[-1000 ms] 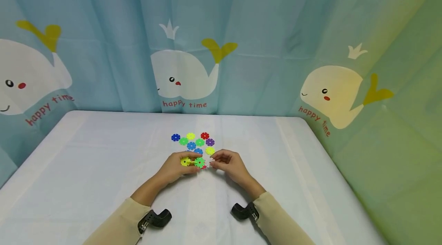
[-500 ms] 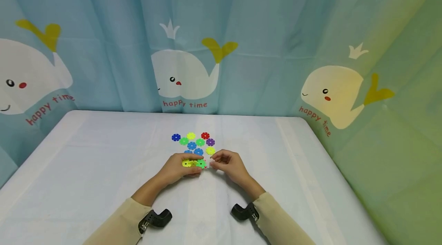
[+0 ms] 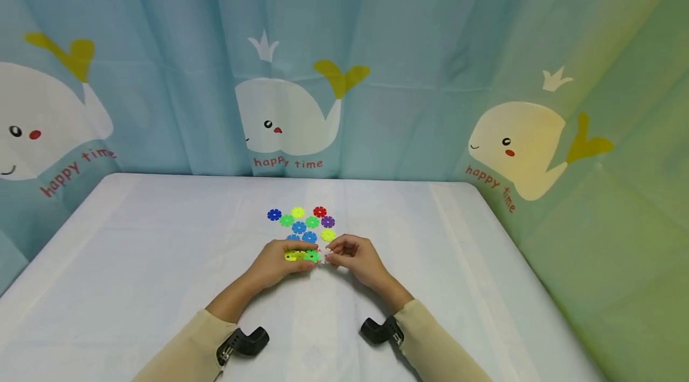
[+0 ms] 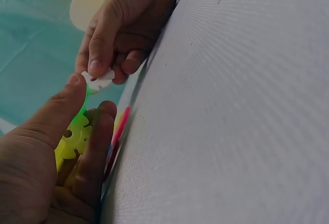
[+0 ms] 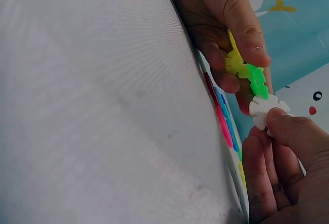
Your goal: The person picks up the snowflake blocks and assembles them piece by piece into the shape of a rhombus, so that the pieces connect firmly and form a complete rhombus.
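My left hand [image 3: 274, 262] grips a short chain of notched plastic snowflake discs between thumb and fingers. Yellow discs [image 4: 76, 137] lie inside the grip, and a green disc [image 5: 257, 81] forms the chain's right end. Opposite it, my right hand [image 3: 362, 259] pinches a white snowflake disc [image 5: 263, 110] between thumb and fingers. The white disc's edge meets the green disc's edge, the two set at an angle in the right wrist view. Both hands are close over the table, and the left fingers hide part of the chain.
Beyond the hands, several loose snowflake discs lie flat on the white tabletop [image 3: 161, 262], among them dark blue [image 3: 274, 214], red [image 3: 320, 212], purple [image 3: 328, 222] and yellow [image 3: 328, 235]. Pink [image 5: 224, 126] and dark red discs lie just under the hands. A whale-printed curtain [image 3: 409, 71] stands behind.
The chain in my left hand has turned, its yellow discs now showing flatter and closer to the green one. My right hand with the white disc has shifted slightly left, toward the green disc.
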Demonstrator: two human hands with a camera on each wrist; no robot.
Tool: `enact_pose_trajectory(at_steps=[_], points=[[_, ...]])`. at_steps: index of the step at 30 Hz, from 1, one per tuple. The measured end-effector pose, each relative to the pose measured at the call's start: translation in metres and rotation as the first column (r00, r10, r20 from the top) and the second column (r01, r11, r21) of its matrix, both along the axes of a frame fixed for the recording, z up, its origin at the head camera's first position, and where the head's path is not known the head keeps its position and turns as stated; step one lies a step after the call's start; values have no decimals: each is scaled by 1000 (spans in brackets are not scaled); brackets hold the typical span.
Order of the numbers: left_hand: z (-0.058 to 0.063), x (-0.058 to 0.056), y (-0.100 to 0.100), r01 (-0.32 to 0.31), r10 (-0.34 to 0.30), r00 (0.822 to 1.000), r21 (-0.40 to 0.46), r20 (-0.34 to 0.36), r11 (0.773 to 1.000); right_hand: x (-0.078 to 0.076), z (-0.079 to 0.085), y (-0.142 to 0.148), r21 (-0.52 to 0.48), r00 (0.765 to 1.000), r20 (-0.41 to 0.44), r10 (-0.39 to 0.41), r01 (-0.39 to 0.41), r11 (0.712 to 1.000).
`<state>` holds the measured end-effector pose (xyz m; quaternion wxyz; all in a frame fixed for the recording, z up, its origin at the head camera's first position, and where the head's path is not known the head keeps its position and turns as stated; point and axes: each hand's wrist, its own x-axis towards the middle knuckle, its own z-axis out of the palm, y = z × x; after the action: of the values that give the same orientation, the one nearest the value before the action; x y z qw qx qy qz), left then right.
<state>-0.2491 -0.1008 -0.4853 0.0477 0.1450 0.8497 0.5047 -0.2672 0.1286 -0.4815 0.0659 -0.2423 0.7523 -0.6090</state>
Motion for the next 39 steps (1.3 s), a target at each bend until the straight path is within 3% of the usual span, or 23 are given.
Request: enact_pose_trajectory(at_steps=[16,22,29,35,39], points=[[5,0,-1,22,-21,1000,-25,7,999,2,1,-9,66,1000,13,0,-1,998],[3,0,-1,45,-44,999,-10,23,999,2,-1,-8,35,1000,22,0,-1,999],[1,-1,0,15,-16,998,8,54,1000,2,1,-8,-32,999,48,-25,27,999],[3,-2,-5,105,-113,989,85,97,991,1,1,-5,-55,997,73,-38,42,998],[5,-1,-8,176,-185,977,85,107,981,3,1,-4,-57,997,73,-31,36,998]])
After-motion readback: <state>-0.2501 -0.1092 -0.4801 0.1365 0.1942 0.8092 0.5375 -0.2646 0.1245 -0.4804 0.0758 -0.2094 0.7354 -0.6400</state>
